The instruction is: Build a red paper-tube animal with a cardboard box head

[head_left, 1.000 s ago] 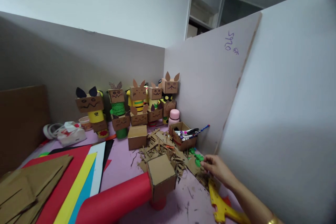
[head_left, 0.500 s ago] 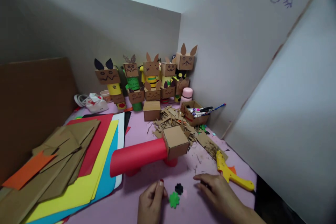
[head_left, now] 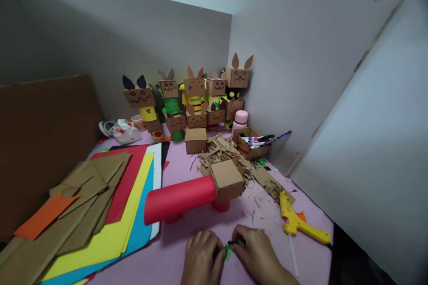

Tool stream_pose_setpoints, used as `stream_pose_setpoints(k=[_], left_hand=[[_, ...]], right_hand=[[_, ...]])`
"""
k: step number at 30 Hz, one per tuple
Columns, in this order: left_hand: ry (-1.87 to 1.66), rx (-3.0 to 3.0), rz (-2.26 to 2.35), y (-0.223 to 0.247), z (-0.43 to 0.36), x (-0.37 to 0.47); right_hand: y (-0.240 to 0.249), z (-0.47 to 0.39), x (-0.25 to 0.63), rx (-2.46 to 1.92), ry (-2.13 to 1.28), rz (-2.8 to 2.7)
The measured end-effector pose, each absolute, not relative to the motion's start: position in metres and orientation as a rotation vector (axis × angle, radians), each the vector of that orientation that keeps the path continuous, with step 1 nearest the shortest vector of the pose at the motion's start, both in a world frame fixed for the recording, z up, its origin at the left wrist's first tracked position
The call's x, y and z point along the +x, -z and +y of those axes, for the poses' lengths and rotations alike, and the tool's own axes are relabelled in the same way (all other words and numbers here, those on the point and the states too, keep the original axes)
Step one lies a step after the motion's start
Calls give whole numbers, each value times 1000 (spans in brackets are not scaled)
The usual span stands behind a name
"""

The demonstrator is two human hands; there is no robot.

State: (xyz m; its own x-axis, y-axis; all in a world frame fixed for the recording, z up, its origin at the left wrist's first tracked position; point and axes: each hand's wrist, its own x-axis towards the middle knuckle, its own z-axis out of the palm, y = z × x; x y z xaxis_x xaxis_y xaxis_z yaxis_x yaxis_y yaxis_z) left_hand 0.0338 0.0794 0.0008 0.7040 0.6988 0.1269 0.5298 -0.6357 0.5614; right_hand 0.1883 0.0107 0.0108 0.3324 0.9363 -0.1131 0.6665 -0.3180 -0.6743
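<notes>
My left hand (head_left: 203,256) is closed, with a green paper flower (head_left: 228,253) at its thumb and fingertips. My right hand (head_left: 257,251) pinches a black paper flower (head_left: 233,242) close against the green one. Fingers partly hide both flowers, so whether the two overlap I cannot tell. Just beyond my hands lies a red paper tube body (head_left: 180,198) joined to a plain cardboard box head (head_left: 227,178). To the right of my right hand rests a yellow glue gun (head_left: 299,222), with a clear glue stick (head_left: 293,254) near it.
Coloured sheets (head_left: 137,218) and cardboard pieces (head_left: 83,200) are stacked at the left. Cardboard scraps (head_left: 219,151) lie behind the red body, beside a box of pens (head_left: 250,144). Several cardboard animal figures (head_left: 197,87) and a pink bottle (head_left: 240,119) stand at the back, near the grey partitions.
My hands have come together. The green and black flowers, which were lying on the table between them, are now at my fingertips. The view has shifted slightly.
</notes>
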Motion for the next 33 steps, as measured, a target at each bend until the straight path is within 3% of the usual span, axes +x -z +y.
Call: stream_pose_setpoints(k=[11, 33], left_hand=[[-332, 2062, 918, -39, 99, 14], [-504, 1759, 845, -24, 93, 22]], right_hand=[[-10, 25, 181, -1500, -1257, -1066], [1, 28, 169, -1305, -1372, -853]])
